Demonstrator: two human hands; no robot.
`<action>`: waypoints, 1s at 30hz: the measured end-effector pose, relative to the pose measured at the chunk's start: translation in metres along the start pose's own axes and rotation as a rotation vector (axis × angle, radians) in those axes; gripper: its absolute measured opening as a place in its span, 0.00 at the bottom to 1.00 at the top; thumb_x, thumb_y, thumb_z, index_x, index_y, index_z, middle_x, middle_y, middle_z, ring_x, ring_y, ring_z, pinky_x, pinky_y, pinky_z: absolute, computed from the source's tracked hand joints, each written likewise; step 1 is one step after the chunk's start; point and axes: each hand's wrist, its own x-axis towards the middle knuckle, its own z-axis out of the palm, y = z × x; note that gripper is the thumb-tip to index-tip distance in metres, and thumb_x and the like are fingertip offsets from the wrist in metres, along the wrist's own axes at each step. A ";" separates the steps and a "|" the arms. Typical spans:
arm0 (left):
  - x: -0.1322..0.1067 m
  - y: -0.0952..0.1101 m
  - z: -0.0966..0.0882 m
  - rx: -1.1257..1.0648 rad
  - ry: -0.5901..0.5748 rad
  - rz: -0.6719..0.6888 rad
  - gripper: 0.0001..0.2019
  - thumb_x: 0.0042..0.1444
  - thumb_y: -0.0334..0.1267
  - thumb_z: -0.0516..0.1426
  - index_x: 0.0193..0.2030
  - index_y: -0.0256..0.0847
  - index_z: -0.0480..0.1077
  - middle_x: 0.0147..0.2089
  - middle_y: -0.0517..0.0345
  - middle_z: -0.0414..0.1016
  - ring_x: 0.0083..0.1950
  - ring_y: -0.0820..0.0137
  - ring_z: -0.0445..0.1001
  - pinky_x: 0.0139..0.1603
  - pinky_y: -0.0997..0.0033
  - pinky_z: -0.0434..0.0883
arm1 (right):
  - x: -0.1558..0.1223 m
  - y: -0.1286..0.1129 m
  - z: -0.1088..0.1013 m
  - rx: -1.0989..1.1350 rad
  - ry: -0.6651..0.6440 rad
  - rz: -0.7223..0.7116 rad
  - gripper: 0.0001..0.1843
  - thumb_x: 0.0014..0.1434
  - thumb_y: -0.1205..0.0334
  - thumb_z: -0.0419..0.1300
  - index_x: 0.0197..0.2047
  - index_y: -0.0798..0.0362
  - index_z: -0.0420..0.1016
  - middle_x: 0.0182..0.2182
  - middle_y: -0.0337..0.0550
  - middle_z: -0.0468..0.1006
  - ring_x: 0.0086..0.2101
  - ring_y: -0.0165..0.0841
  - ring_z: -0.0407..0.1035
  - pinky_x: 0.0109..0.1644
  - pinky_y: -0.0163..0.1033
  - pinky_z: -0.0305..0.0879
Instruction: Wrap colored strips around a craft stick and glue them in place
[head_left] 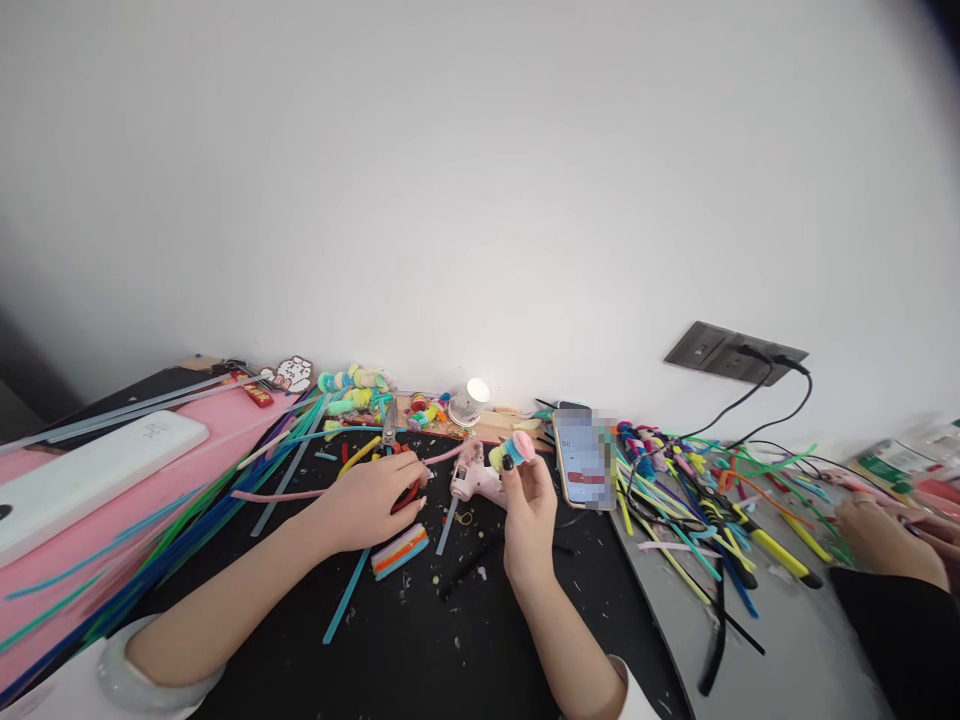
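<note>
My left hand point(386, 497) lies over the red handles point(409, 493) of a pair of pliers, fingers curled round them. The metal jaws point(389, 424) point towards the wall. Raised a little above the black mat, my right hand point(529, 515) pinches a small fuzzy coil of pipe cleaner point(513, 452) in pink, blue and yellow between thumb and fingers. Just behind it rests a pale pink glue gun point(474, 482) with a clear glue stick point(448, 526) beneath. A bundle of short striped pipe cleaner pieces point(400, 552) lies near my left hand.
A phone point(581, 460) leans right of my right hand, and a paper cup point(470, 402) stands by the wall. Long pipe cleaners point(161, 545) and a white box-like device point(105, 480) lie left. Yellow-black pliers point(776, 553) and another person's hands point(889, 535) are at right.
</note>
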 end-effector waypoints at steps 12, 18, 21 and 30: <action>-0.001 0.009 0.000 -0.010 -0.056 0.109 0.09 0.59 0.35 0.53 0.44 0.42 0.71 0.43 0.51 0.77 0.43 0.62 0.77 0.40 0.67 0.71 | -0.007 0.006 0.007 -0.043 -0.399 0.161 0.12 0.54 0.56 0.68 0.42 0.48 0.80 0.38 0.41 0.81 0.37 0.36 0.73 0.45 0.39 0.68; 0.002 -0.002 0.001 0.050 0.070 -0.003 0.09 0.62 0.35 0.50 0.40 0.42 0.72 0.40 0.52 0.77 0.43 0.62 0.75 0.43 0.64 0.71 | -0.001 0.000 0.005 0.048 -0.182 0.157 0.12 0.54 0.56 0.68 0.41 0.50 0.79 0.38 0.42 0.81 0.38 0.35 0.73 0.43 0.38 0.69; 0.003 -0.012 -0.001 0.144 0.244 -0.131 0.09 0.61 0.33 0.50 0.38 0.41 0.72 0.46 0.48 0.75 0.48 0.57 0.73 0.51 0.55 0.69 | 0.003 0.001 0.002 0.062 -0.040 0.131 0.11 0.54 0.55 0.68 0.38 0.50 0.77 0.37 0.41 0.80 0.37 0.34 0.73 0.40 0.37 0.69; -0.002 0.001 -0.009 0.067 0.525 -0.102 0.09 0.61 0.35 0.52 0.48 0.42 0.65 0.53 0.44 0.69 0.58 0.53 0.67 0.59 0.48 0.64 | -0.003 -0.002 0.006 0.028 -0.098 0.122 0.10 0.54 0.57 0.67 0.37 0.51 0.75 0.30 0.38 0.79 0.30 0.32 0.72 0.33 0.35 0.67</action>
